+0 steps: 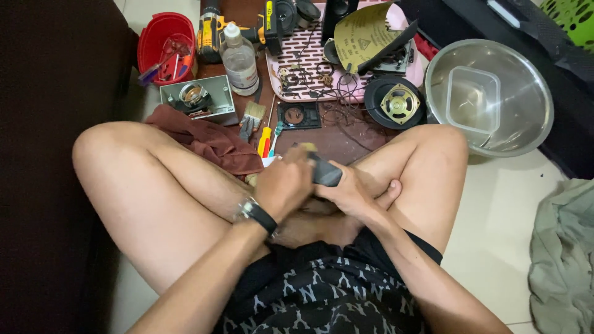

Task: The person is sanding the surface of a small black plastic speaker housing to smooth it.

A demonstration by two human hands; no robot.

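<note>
Around the pink slatted tray [309, 68] lie a round loudspeaker [399, 102] to its right, a clear plastic bottle [239, 60] and red tub [162, 43] to its left, and a steel bowl [532, 86] farther right.

Seated person, legs crossed; both hands meet between the knees, left hand [286, 185] touching the dark object [325, 173] held by the right hand [354, 193]; cloth [213, 139] on the left thigh; brushes [252, 119] just beyond the hands; bottle [239, 60] behind them, drill [238, 28] farther back; speaker [399, 102] beside the mat [309, 65]; container [472, 99] inside the bowl [532, 93] at right.
</note>
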